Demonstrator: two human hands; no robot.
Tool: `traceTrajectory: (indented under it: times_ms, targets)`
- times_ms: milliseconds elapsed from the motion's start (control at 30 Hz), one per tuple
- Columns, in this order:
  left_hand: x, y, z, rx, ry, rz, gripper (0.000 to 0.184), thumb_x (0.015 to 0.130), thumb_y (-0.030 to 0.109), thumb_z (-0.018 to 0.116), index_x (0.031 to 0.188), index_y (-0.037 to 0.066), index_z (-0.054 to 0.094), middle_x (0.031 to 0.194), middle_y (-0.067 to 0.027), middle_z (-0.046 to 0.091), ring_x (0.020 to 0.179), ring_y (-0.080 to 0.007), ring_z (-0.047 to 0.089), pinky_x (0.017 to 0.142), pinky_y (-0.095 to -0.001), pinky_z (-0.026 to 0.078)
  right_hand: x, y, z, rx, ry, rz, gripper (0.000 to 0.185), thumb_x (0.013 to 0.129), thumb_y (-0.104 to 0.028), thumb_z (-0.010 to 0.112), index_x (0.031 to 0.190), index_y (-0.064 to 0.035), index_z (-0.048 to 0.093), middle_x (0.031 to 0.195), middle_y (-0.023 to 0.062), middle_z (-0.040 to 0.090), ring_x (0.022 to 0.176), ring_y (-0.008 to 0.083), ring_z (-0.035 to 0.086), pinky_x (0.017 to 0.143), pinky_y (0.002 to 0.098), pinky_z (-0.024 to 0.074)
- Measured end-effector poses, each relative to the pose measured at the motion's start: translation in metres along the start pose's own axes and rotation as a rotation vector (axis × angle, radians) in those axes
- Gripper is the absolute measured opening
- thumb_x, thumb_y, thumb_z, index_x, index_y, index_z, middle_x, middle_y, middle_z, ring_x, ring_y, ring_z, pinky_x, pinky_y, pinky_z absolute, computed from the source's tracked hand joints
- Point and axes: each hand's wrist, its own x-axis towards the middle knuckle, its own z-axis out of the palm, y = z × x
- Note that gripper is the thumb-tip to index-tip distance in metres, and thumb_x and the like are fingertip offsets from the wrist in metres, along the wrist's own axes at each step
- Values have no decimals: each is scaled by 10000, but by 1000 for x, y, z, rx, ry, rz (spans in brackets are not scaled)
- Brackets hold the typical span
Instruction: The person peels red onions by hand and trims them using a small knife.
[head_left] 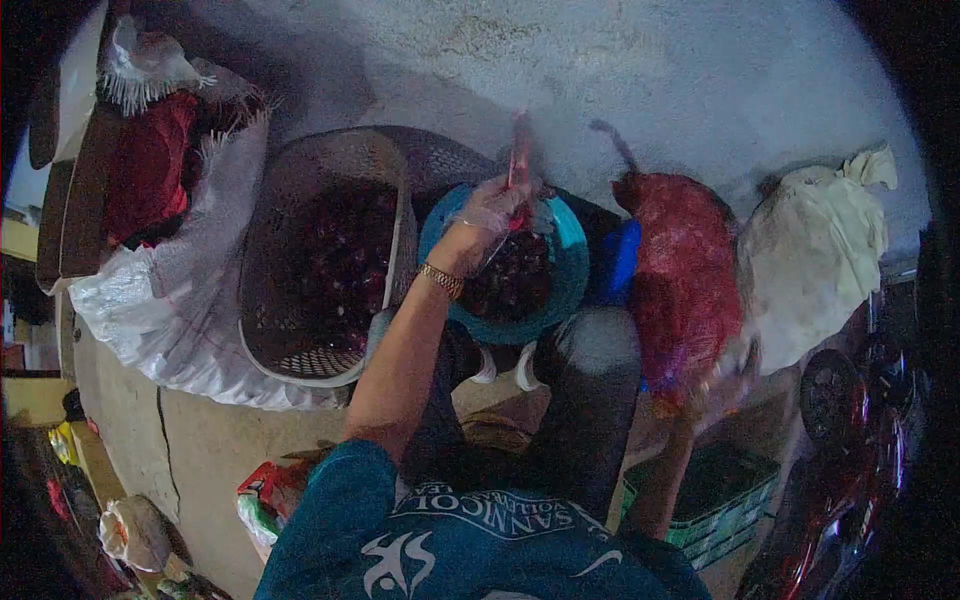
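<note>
My left hand (492, 207), in a thin clear glove, is closed around something red and upright (519, 165) over a turquoise basin (572, 245). Dark purple-red pieces (510, 278) lie in the basin between my knees. To its left, a large pale plastic basket (400, 215) holds more of the dark pieces (345, 250). My right hand (715, 385) is low at the right, beside the bottom of a red mesh sack (685, 270) and above a green crate (720, 540). Motion smears its fingers, and anything in them cannot be made out.
White woven sacking (170, 320) lies left of the basket, near a red bundle (150, 170). A cream sack (810, 250) leans at the wall on the right. Behind it stands a motorcycle (840, 480). A red and green packet (265, 500) rests by my left side.
</note>
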Motion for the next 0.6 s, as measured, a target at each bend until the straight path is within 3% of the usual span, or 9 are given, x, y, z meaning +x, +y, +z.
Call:
traceTrajectory:
  times_ms: [67,133,167,233,333,367,500,567,600]
  targets:
    - [3,-2,-2,19,9,-1,322,911,287,581,1133,54,571,941,3,595,854,-120,560,793,-279,455,-62,95,-19,-165,112,130,682,881,-520,445,1309,9,407,1274,228,462,1200,326,434,1008,446,335]
    - [5,-3,-1,37,19,-1,336,908,291,584,1139,47,564,940,1,595,850,-121,562,788,-277,458,-149,220,-34,-727,-347,347,686,874,-537,448,1307,-5,421,1264,218,475,1166,333,465,976,454,364]
    - [5,-3,0,6,13,-15,343,908,293,585,1137,40,560,938,-1,595,842,-120,562,781,-272,459,-142,205,-40,-730,-348,347,686,874,-537,448,1307,-5,421,1264,218,475,1166,333,465,976,454,364]
    - [5,-2,1,-23,6,-29,349,907,296,585,1136,33,556,937,-3,595,834,-119,561,773,-268,460,-115,145,-44,-62,-491,1098,654,887,-513,455,1326,-31,414,1261,192,484,1129,342,493,922,449,406]
    - [5,-3,-1,60,38,-17,345,908,295,584,1129,32,558,931,-6,594,825,-116,555,766,-264,457,-106,114,-20,-68,-461,1099,606,906,-494,441,1344,-76,416,1206,185,529,1068,330,536,864,435,434]
    - [8,-7,-5,61,19,7,347,908,293,585,1132,30,558,928,-7,593,821,-116,554,766,-265,456,-90,98,-10,-110,-364,1371,580,932,-485,399,1326,-62,444,1150,208,557,1032,329,550,850,418,423]
    - [7,-5,-7,76,10,16,353,907,291,586,1138,25,559,912,-5,592,812,-117,551,770,-263,452,-144,185,25,103,-163,883,569,936,-492,384,1240,-32,524,1077,213,584,955,323,564,836,422,410]
    - [4,-2,-3,64,13,23,351,907,290,585,1135,24,561,906,-6,591,810,-118,549,771,-262,449,-90,137,9,-395,-764,505,506,944,-439,396,1166,-20,572,1080,175,587,952,301,558,839,420,401]
    - [4,-1,-2,53,18,34,349,907,290,585,1132,23,563,901,-7,591,809,-120,547,771,-262,447,-100,150,10,-396,-764,504,506,944,-439,396,1166,-20,572,1080,175,587,952,301,558,839,420,401]
